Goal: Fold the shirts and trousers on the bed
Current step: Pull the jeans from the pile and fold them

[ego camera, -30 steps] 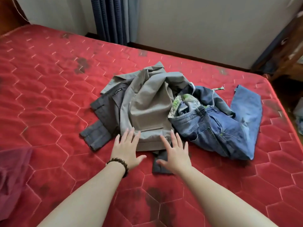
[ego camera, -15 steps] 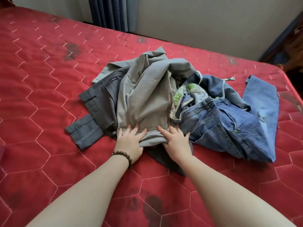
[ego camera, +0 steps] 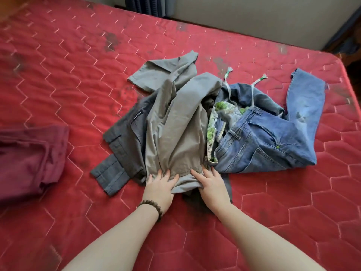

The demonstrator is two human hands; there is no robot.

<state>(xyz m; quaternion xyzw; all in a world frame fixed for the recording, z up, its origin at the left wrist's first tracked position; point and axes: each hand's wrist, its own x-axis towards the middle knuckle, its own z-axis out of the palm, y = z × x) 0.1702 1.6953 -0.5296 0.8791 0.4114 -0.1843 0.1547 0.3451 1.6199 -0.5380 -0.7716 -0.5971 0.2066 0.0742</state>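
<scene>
A person's left hand (ego camera: pixel 159 189) and right hand (ego camera: pixel 212 187) each grip the near edge of khaki trousers (ego camera: pixel 175 130), fabric bunched between thumb and fingers, at the middle of a red quilted bed (ego camera: pixel 68 79). Dark grey trousers (ego camera: pixel 125 137) lie beneath, blue jeans (ego camera: pixel 273 137) right, a maroon garment (ego camera: pixel 29 159) far left.

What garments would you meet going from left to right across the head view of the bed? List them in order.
Maroon garment → dark grey trousers → light khaki garment → green-lined shorts → blue jeans.
</scene>
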